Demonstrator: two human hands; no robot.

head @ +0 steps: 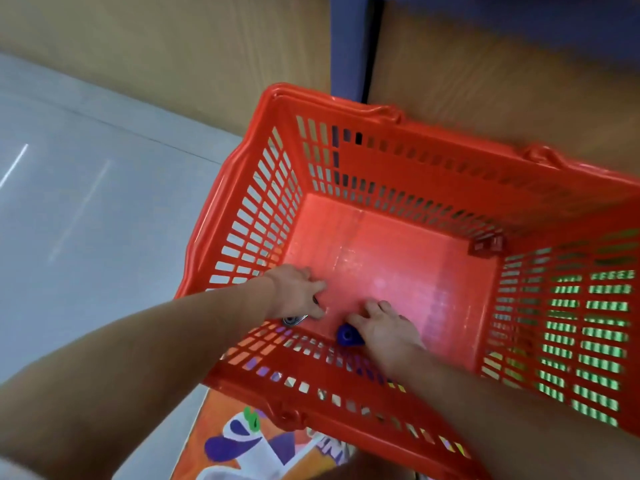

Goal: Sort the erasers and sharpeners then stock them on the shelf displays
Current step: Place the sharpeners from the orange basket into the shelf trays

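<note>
Both hands reach down into a red plastic shopping basket (398, 150) with slotted, grid-like walls and a smooth, scuffed floor. Left hand (298, 292) lies near the near-left corner, fingers fairly straight, its lower edge over a small silvery metal sharpener (294, 319). I cannot tell whether it pinches it or only presses on it. That sharpener lies flat, long axis roughly along the near wall, and a round hole shows at its left end.

Right hand (384, 327) is spread flat on the basket floor, its thumb side touching a blue plastic sharpener (349, 336). This one is wedge-shaped, broad and rounded on the left with a hole facing up, narrowing to the right.

A small dark red block (486, 245) sits in the far right corner, too blurred to name. Glossy grey floor tiles (86, 220) lie to the left.
</note>
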